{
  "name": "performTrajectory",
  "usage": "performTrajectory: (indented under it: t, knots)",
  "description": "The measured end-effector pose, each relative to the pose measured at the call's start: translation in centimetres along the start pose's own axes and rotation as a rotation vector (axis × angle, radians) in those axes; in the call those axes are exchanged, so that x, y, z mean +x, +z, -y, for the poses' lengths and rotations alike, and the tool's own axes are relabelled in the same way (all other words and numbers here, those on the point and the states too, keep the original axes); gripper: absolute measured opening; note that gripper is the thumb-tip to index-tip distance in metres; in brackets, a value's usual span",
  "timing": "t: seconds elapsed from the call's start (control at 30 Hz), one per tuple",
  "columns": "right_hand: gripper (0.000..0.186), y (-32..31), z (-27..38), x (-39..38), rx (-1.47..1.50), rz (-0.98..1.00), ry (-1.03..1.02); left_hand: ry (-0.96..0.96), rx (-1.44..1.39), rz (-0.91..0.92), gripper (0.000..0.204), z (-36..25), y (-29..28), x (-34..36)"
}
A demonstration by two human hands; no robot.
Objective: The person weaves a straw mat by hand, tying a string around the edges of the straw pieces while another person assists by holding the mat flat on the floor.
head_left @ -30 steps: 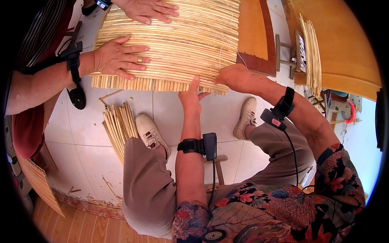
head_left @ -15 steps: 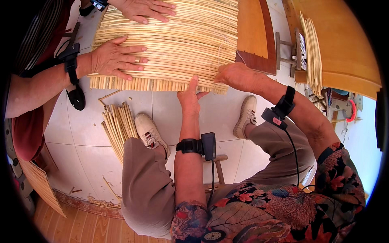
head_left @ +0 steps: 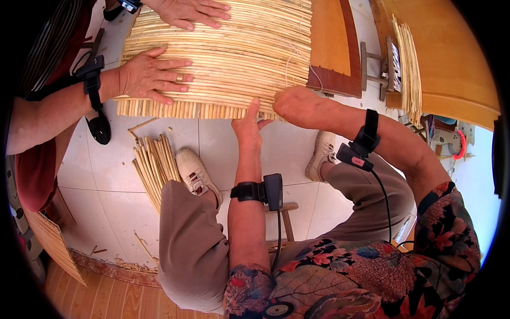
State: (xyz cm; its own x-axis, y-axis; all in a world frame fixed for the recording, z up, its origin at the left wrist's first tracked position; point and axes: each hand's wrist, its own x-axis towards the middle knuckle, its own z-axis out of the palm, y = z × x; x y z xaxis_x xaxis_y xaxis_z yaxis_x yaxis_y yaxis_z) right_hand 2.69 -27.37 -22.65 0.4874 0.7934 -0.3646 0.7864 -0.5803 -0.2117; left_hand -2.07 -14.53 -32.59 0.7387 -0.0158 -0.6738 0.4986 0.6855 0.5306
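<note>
Left grip: the left hand (head_left: 247,130) pinches the near edge of the stalk mat (head_left: 234,64), thumb on top and fingers mostly hidden beneath, parted only by the edge's thickness.
Right grip: the right hand (head_left: 298,106) curls in at the mat's near right corner, just right of the left thumb; its fingertips are partly hidden, so I cannot tell how tightly they close or on what.
Mat's place: directly beyond both grips, reaching well to the left of them.
Long axis: the top stalks run left to right, crossing the line of the left thumb and dipping slightly toward the right hand.
Ends: the right ends face a wooden board (head_left: 332,32) beyond the right hand; along the near edge, left of the left grip, a row of stubs points toward the person.
Thread: pale thread (head_left: 287,69) loops over the mat just beyond the right hand; number of strands unclear.
Hands at the mat: four, the person's two plus a co-worker's lower hand (head_left: 154,76) and upper hand (head_left: 192,11), both spread flat, left of and beyond the left grip.
Rings: one, on the lower hand.
Stalks in the mat: too close-packed to count.
Loose bundles: two, a floor bundle (head_left: 155,159) nearer the person and left of the left grip, a far bundle (head_left: 408,74) well right of the right hand.
</note>
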Motion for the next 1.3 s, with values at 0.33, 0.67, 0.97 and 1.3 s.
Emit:
performTrajectory:
  t: [0.33, 0.67, 0.97, 1.3]
  knots:
    - [0.002, -0.7, 0.0, -0.8, -0.035, -0.108, 0.061, -0.033, 0.007, -0.001, 0.042, 0.1, -0.1, 0.4]
    - [0.004, -1.4, 1.0, -0.4, -0.138, 0.063, 0.111, -0.011, 0.010, 0.012, 0.043, 0.1, -0.1, 0.2]
    - [0.002, -0.3, 1.3, 0.2, -0.181, 0.159, 0.174, -0.032, 0.005, 0.004, 0.043, -0.1, 0.1, 0.1]
    - [0.005, -0.6, 1.9, 0.8, -0.165, 0.176, 0.192, -0.019, -0.036, -0.011, 0.042, 0.0, 0.2, 0.1]
